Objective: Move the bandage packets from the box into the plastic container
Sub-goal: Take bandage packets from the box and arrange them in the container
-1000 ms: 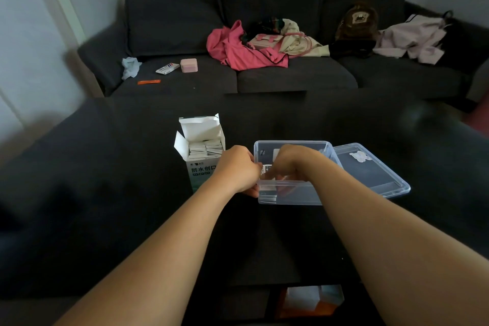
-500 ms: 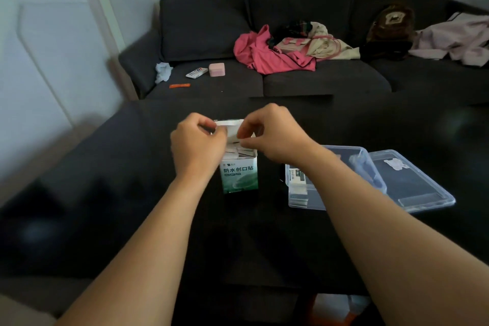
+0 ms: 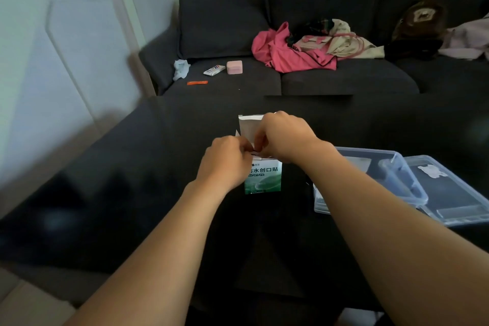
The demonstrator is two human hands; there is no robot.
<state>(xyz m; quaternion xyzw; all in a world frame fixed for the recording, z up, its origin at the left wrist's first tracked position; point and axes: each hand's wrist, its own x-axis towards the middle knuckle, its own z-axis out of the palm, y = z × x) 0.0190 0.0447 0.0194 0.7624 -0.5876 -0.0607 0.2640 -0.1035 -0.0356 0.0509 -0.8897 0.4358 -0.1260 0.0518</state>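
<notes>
Head view: both hands' fingers (image 3: 248, 144) pinch box (image 3: 263, 177) top on dark table (image 3: 132, 193) before sofa (image 3: 225, 24).

Single view, head-worn, wide-angle. Looks forward and down from above person's forearms, across dark table (image 3: 132, 193) toward sofa (image 3: 344, 82) at far side. Left hand (image 3: 225, 164) and right hand (image 3: 283, 137) sit near frame centre, close to lens, over box (image 3: 264, 180). Plastic container (image 3: 407, 174) lies right of centre, partly behind right forearm. Wall fills left edge. Edges bend from lens distortion. No second view to share.
</notes>
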